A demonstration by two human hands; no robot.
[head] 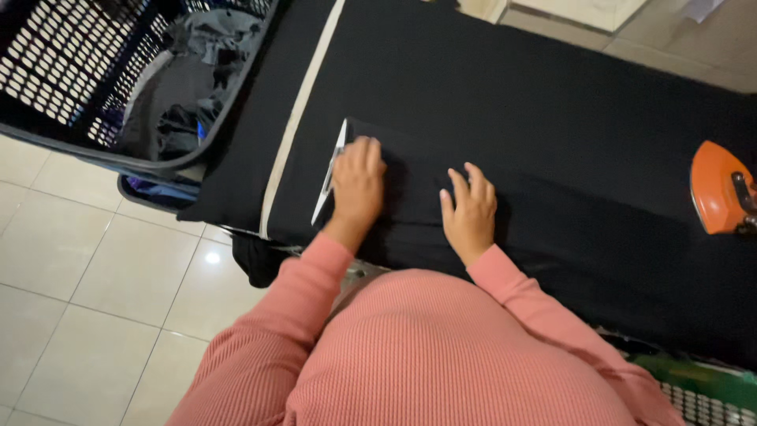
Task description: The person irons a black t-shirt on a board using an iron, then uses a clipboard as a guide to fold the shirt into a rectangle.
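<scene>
Flat palms (pixel 357 185) atop folded black garment (pixel 410 197)

The person wears a salmon-pink knitted top with a fine vertical rib running through the fabric. It covers the torso in the near middle of the view and both arms in long sleeves. Each sleeve ends in a snug ribbed cuff at the wrist. The left hand (pixel 357 183) and the right hand (pixel 470 210) are bare, with no rings, watch or gloves visible.

Dim, soft indoor light — glare spot on floor tile (pixel 212 257) — slight blur.
</scene>
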